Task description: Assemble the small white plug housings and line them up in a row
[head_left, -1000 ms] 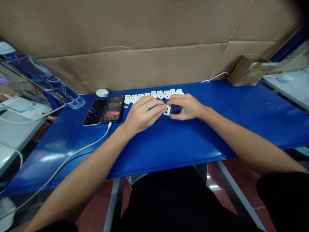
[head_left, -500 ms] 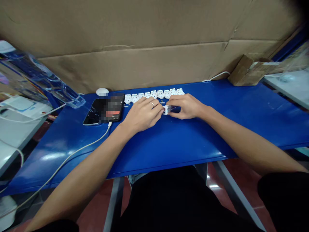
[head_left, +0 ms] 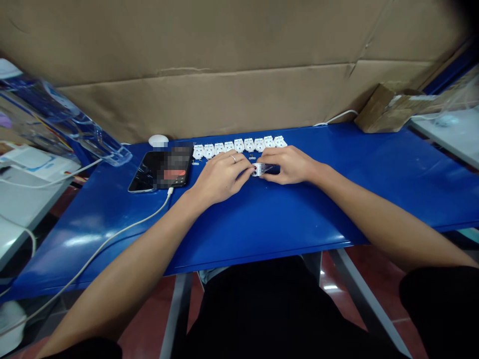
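Observation:
A small white plastic block (head_left: 257, 169) with a see-through section is held just above the blue tabletop. My right hand (head_left: 290, 165) grips its clear right end between thumb and fingers. The fingers of my left hand (head_left: 223, 174), a ring on one of them, are closed against the block's left end. Whether something tiny is pinched there as well is hidden. Behind my hands runs a row of similar white plastic parts (head_left: 239, 145), partly covered by my fingers. A few small bits (head_left: 252, 157) lie in front of that row.
Left of my hands lies a phone (head_left: 160, 167) with a white cable (head_left: 123, 232) crossing the table (head_left: 269, 224). A white oval object (head_left: 158, 141) is behind it. A clear bottle (head_left: 75, 117) leans in at left. A cardboard box (head_left: 385, 109) stands back right against cardboard.
My left fingers have shifted slightly at the block's end, so more of its white face shows. My right hand stays nearly still, and the row of parts is unchanged.

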`<action>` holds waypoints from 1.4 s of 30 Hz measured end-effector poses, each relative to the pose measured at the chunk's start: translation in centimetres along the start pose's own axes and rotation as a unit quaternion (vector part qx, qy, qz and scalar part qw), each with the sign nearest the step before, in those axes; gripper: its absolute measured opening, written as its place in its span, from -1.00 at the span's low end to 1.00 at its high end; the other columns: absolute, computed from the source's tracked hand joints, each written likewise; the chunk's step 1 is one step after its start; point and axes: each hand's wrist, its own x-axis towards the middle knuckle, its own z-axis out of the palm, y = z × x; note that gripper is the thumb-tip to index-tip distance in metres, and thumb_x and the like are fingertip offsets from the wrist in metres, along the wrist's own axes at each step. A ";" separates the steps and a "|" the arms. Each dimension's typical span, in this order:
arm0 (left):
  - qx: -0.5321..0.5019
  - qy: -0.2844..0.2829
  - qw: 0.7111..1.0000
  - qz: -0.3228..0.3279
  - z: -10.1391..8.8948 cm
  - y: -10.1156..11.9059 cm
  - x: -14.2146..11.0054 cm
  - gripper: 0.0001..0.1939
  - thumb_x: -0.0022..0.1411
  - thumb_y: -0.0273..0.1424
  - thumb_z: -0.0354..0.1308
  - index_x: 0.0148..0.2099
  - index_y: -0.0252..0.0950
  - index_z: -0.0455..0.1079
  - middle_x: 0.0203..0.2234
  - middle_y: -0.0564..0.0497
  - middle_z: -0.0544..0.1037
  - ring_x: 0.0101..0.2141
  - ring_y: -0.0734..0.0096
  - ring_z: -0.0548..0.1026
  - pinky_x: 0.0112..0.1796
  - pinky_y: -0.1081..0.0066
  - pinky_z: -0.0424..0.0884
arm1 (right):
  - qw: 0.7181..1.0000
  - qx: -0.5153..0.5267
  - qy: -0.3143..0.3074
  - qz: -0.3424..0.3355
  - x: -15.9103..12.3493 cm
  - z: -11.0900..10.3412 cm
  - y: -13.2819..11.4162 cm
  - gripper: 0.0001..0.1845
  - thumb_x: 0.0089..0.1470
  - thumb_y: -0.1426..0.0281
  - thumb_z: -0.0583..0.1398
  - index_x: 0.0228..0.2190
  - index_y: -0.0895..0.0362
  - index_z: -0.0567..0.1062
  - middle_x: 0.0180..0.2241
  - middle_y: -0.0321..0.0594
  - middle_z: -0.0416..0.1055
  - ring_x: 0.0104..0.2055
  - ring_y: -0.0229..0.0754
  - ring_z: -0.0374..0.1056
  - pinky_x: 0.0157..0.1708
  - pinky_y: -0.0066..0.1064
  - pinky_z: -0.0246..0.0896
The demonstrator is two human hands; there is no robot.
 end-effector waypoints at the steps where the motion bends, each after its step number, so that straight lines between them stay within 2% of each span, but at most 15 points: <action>1: -0.006 0.001 1.000 -0.001 0.0 -0.1 0.0 -0.69 0.74 -0.32 0.11 -0.04 -0.27 0.65 -0.09 -0.13 0.78 -0.02 0.08 0.71 0.07 0.09 0.63 | 1.000 0.000 -0.006 -0.002 0.0 -0.1 0.0 -0.65 0.43 0.19 0.27 0.02 0.13 0.74 -0.02 -0.07 0.73 -0.09 -0.04 0.59 -0.17 -0.25 0.29; 6: -0.025 0.019 1.000 0.000 -0.1 -0.7 -0.1 -0.82 0.71 -0.35 0.18 0.04 -0.24 0.62 -0.10 -0.11 0.78 -0.03 0.10 0.72 0.06 0.12 0.63 | 1.000 -0.012 -0.016 -0.003 0.0 -0.3 0.0 -0.63 0.42 0.18 0.26 0.00 0.15 0.75 -0.03 -0.05 0.74 -0.11 -0.03 0.58 -0.21 -0.25 0.25; 18: -0.029 0.027 0.999 0.033 -0.2 -1.2 0.0 -0.83 0.69 -0.42 0.18 -0.01 -0.23 0.59 -0.14 -0.10 0.78 -0.08 0.12 0.71 0.00 0.13 0.60 | 0.999 -0.021 -0.023 -0.017 0.1 -0.4 -0.1 -0.67 0.38 0.17 0.29 -0.10 0.14 0.75 -0.15 -0.11 0.70 -0.23 -0.10 0.50 -0.27 -0.29 0.15; 23: -0.048 0.025 0.998 -0.027 -0.1 -0.8 -0.2 -0.84 0.66 -0.36 0.22 -0.05 -0.23 0.60 -0.19 -0.09 0.76 -0.10 0.11 0.71 0.00 0.12 0.60 | 0.999 -0.023 0.003 -0.027 0.0 -0.3 0.3 -0.67 0.41 0.17 0.29 -0.04 0.14 0.75 -0.10 -0.09 0.72 -0.19 -0.09 0.52 -0.26 -0.30 0.16; 26: -0.076 0.012 0.994 -0.080 0.2 -0.6 -0.3 -0.87 0.61 -0.36 0.24 -0.05 -0.22 0.61 -0.20 -0.06 0.74 -0.12 0.13 0.70 -0.06 0.16 0.58 | 0.999 -0.028 0.015 -0.032 -0.1 -0.1 0.5 -0.67 0.41 0.16 0.30 -0.06 0.14 0.74 -0.14 -0.11 0.71 -0.21 -0.11 0.50 -0.28 -0.31 0.15; 29: -0.105 0.004 0.989 -0.102 0.4 -0.7 -0.4 -0.86 0.61 -0.35 0.24 -0.06 -0.21 0.62 -0.21 -0.05 0.74 -0.15 0.17 0.69 -0.11 0.20 0.57 | 0.999 -0.029 0.011 -0.032 -0.2 0.0 0.5 -0.66 0.40 0.16 0.30 -0.07 0.15 0.75 -0.13 -0.10 0.72 -0.23 -0.13 0.51 -0.30 -0.32 0.14; 32: -0.114 0.009 0.990 -0.085 0.4 -1.1 -0.3 -0.86 0.62 -0.36 0.22 -0.03 -0.20 0.62 -0.18 -0.06 0.76 -0.10 0.16 0.70 -0.05 0.18 0.58 | 0.999 -0.024 0.007 -0.040 -0.2 -0.2 0.4 -0.64 0.40 0.13 0.29 -0.09 0.15 0.74 -0.15 -0.11 0.72 -0.26 -0.13 0.51 -0.31 -0.32 0.17; 37: -0.091 0.009 0.996 -0.017 0.1 -1.8 -0.2 -0.82 0.65 -0.36 0.19 0.00 -0.21 0.64 -0.14 -0.10 0.79 -0.08 0.12 0.72 0.05 0.09 0.60 | 0.998 -0.019 0.024 -0.063 -0.2 -0.5 0.3 -0.63 0.40 0.09 0.28 -0.14 0.13 0.71 -0.23 -0.15 0.69 -0.29 -0.14 0.48 -0.32 -0.32 0.19; 42: -0.097 0.014 0.994 -0.054 0.0 -1.8 -0.3 -0.83 0.63 -0.35 0.23 -0.01 -0.21 0.65 -0.18 -0.07 0.78 -0.11 0.14 0.73 0.00 0.12 0.61 | 0.994 -0.028 0.073 -0.069 -0.2 -0.4 0.5 -0.67 0.39 0.13 0.30 -0.08 0.12 0.70 -0.17 -0.14 0.71 -0.26 -0.15 0.50 -0.33 -0.33 0.17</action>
